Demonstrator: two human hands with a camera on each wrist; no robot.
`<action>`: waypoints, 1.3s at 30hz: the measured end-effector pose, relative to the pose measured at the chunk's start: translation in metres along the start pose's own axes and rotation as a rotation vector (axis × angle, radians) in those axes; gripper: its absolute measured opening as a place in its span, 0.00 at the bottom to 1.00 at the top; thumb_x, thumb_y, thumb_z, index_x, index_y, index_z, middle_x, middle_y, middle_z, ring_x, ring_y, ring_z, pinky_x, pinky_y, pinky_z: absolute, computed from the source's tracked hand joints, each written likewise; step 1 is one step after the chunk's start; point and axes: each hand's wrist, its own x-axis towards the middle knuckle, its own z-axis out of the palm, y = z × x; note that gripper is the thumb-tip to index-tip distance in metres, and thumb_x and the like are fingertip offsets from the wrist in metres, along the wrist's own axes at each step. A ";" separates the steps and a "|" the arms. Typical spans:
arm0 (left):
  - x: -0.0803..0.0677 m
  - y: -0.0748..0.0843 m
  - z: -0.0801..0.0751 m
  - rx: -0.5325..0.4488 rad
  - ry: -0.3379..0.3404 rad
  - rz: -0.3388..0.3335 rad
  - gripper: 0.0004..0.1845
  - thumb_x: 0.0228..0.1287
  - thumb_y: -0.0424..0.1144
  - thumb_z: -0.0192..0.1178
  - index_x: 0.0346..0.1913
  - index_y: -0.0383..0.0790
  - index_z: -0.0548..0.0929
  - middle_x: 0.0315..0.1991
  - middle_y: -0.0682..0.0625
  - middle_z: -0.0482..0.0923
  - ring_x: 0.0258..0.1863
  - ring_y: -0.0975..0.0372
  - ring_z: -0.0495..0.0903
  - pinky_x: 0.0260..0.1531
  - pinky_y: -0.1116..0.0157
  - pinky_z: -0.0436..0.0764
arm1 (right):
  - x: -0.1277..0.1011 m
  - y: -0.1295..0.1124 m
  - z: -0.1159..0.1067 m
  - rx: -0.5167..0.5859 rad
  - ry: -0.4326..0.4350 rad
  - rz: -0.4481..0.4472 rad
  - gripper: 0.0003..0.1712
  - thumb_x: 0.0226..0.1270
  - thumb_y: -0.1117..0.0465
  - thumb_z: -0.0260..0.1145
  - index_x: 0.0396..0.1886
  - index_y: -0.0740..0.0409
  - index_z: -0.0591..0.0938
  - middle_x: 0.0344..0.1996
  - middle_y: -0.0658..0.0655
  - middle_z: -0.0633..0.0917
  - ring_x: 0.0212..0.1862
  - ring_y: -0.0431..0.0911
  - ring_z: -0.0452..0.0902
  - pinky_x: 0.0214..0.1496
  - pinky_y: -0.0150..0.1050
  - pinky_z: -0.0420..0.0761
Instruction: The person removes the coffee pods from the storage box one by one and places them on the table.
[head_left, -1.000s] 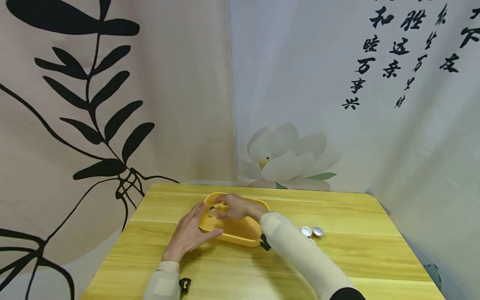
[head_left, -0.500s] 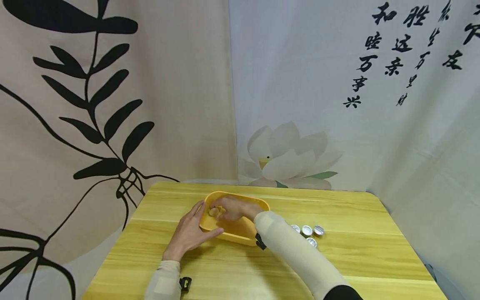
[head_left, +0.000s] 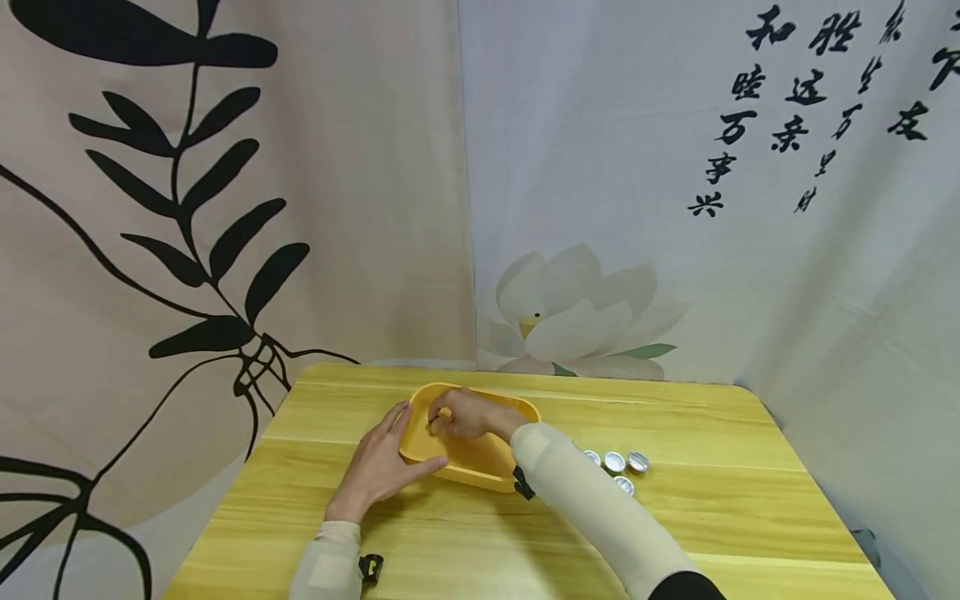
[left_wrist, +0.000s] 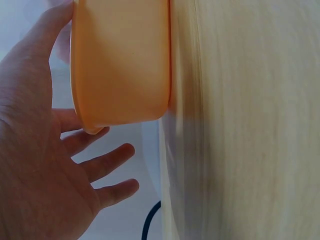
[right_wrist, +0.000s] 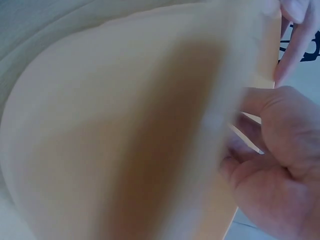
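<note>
A yellow basin (head_left: 480, 482) stands on the wooden table. My left hand (head_left: 378, 467) steadies its left corner, thumb along the near side and fingers at the left end. In the left wrist view, thumb and two fingers of the left hand (left_wrist: 55, 140) touch the basin (left_wrist: 122, 60), while the others spread free below. My right hand (head_left: 468, 412) reaches inside the basin with curled fingers, pinching a small tan, roundish thing (head_left: 437, 427). In the right wrist view the right hand (right_wrist: 280, 155) shows curled fingers, but a blurred pale shape hides what they hold.
Several small round silver tins (head_left: 614, 462) stand on the table (head_left: 720, 467) to the right of the basin, one partly hidden by the right sleeve (head_left: 585, 500). A curtain backdrop (head_left: 600, 208) hangs behind the table's far edge.
The right hand shifts a little within the basin. The round thing at its fingers, clearly seen before, is now mostly covered by them. The left hand keeps its place.
</note>
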 end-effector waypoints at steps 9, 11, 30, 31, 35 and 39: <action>-0.001 0.001 0.000 -0.006 0.000 0.002 0.67 0.65 0.79 0.71 0.92 0.38 0.58 0.93 0.38 0.57 0.84 0.31 0.68 0.80 0.30 0.75 | -0.002 -0.002 0.000 -0.007 0.013 -0.012 0.09 0.84 0.62 0.72 0.55 0.57 0.94 0.56 0.54 0.95 0.49 0.44 0.87 0.56 0.35 0.87; -0.001 0.001 0.000 -0.009 0.002 0.003 0.67 0.65 0.79 0.71 0.92 0.39 0.58 0.92 0.39 0.57 0.84 0.31 0.68 0.79 0.30 0.75 | -0.002 -0.001 0.000 -0.013 0.016 -0.004 0.08 0.83 0.61 0.73 0.55 0.56 0.94 0.55 0.53 0.95 0.50 0.44 0.88 0.57 0.35 0.87; 0.000 0.002 0.000 -0.019 0.009 -0.004 0.68 0.64 0.80 0.71 0.92 0.39 0.58 0.93 0.39 0.57 0.84 0.31 0.69 0.80 0.30 0.75 | -0.013 -0.001 -0.011 -0.022 0.032 0.011 0.12 0.82 0.66 0.72 0.60 0.57 0.91 0.56 0.53 0.93 0.56 0.44 0.89 0.64 0.38 0.90; 0.001 0.002 0.000 -0.019 0.009 -0.002 0.68 0.64 0.80 0.71 0.92 0.38 0.58 0.93 0.39 0.57 0.84 0.31 0.69 0.80 0.30 0.75 | -0.015 -0.001 -0.012 -0.021 0.041 0.002 0.12 0.81 0.67 0.72 0.59 0.57 0.91 0.56 0.54 0.94 0.55 0.44 0.89 0.63 0.38 0.90; 0.001 0.001 0.001 -0.009 0.014 -0.001 0.68 0.64 0.80 0.70 0.92 0.37 0.59 0.92 0.38 0.57 0.84 0.30 0.69 0.80 0.30 0.75 | -0.021 0.001 -0.018 0.008 0.087 -0.039 0.12 0.81 0.68 0.71 0.58 0.59 0.91 0.53 0.56 0.95 0.56 0.48 0.92 0.64 0.41 0.92; 0.001 0.000 0.002 -0.008 0.015 0.003 0.68 0.64 0.80 0.70 0.91 0.37 0.59 0.92 0.37 0.58 0.84 0.30 0.69 0.80 0.30 0.74 | -0.030 0.004 -0.021 0.071 0.127 -0.052 0.11 0.82 0.65 0.71 0.58 0.58 0.91 0.54 0.57 0.95 0.56 0.51 0.94 0.63 0.42 0.93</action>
